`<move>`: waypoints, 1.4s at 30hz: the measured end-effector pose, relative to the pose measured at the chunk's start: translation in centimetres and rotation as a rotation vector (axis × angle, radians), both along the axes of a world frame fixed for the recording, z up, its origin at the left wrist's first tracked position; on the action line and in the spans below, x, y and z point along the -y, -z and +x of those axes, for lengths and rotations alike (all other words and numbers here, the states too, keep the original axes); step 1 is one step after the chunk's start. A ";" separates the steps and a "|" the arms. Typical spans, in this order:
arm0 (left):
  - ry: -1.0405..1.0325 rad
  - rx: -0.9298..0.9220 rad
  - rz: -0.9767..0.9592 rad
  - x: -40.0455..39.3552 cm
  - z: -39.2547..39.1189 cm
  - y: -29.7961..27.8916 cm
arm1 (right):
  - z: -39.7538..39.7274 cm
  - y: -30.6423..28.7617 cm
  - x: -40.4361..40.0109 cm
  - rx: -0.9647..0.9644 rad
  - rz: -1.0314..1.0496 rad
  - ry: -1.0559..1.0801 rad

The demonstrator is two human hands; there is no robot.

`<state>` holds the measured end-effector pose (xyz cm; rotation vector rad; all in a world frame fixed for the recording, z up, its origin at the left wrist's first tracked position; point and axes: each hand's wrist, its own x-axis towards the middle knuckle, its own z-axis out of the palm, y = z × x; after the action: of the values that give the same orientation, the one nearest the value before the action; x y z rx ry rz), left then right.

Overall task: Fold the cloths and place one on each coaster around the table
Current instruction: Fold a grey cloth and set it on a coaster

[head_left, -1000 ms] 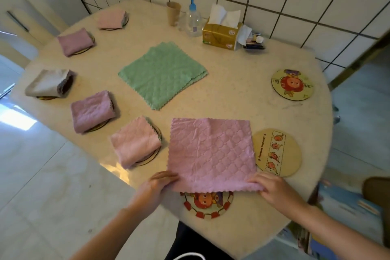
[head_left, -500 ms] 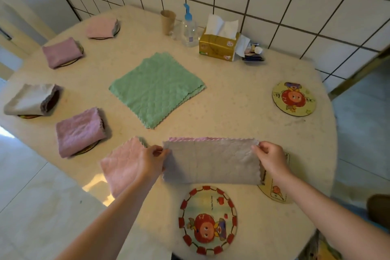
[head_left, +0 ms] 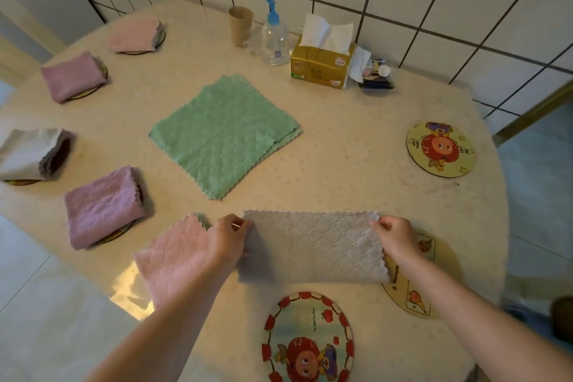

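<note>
Pinching the two far corners of a pale cloth (head_left: 313,246), the left hand (head_left: 228,240) and the right hand (head_left: 395,239) hold it doubled over into a wide strip near the near edge of the desk (head_left: 356,164). The fingers (head_left: 237,225) of each hand are curled onto the cloth's top edge. The strip's right end lies over part of a yellow coaster (head_left: 415,295), and a red-rimmed coaster (head_left: 308,338) lies bare just in front of it at the near edge. Another bare coaster (head_left: 440,149) with a red cartoon face sits by the right edge.

Just left of the left hand, a folded pink cloth (head_left: 173,257) lies at the near-left edge. Along the left edge four more folded cloths rest on coasters: a mauve one (head_left: 102,208), a grey one (head_left: 31,153), another mauve one (head_left: 73,76) and a pink one (head_left: 135,36). Flat green cloths (head_left: 224,135) lie stacked at the desk's middle. At the far edge stand a paper cup (head_left: 240,25), a pump bottle (head_left: 274,36) and a tissue box (head_left: 322,63).
</note>
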<state>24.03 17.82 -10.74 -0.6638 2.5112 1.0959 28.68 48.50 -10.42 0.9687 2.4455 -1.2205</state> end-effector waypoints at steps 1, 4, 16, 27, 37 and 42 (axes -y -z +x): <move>0.006 0.002 -0.002 -0.1 -0.1 0.0 | -0.1 -0.1 0.0 0.006 0.002 -0.004; 0.033 0.012 -0.037 -0.5 -0.3 -0.2 | -0.4 -0.2 0.1 0.017 0.026 -0.027; 1.069 -0.418 -0.285 -4.3 9.2 -0.3 | 9.4 -0.5 1.4 -0.320 0.560 -1.015; 1.095 -0.241 -0.393 -1.5 12.0 2.3 | 8.4 -0.8 1.7 -0.231 0.755 -1.095; 0.922 -0.191 -0.493 1.0 13.3 1.6 | 8.1 -1.8 1.2 -0.287 0.773 -1.148; 0.933 -0.212 -0.464 -0.5 12.1 1.5 | 12.7 -3.5 2.2 -0.431 0.734 -1.184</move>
<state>36.15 18.30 -12.20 0.5515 2.7357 0.2507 41.40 46.27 -6.92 -0.7586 2.9650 -0.0951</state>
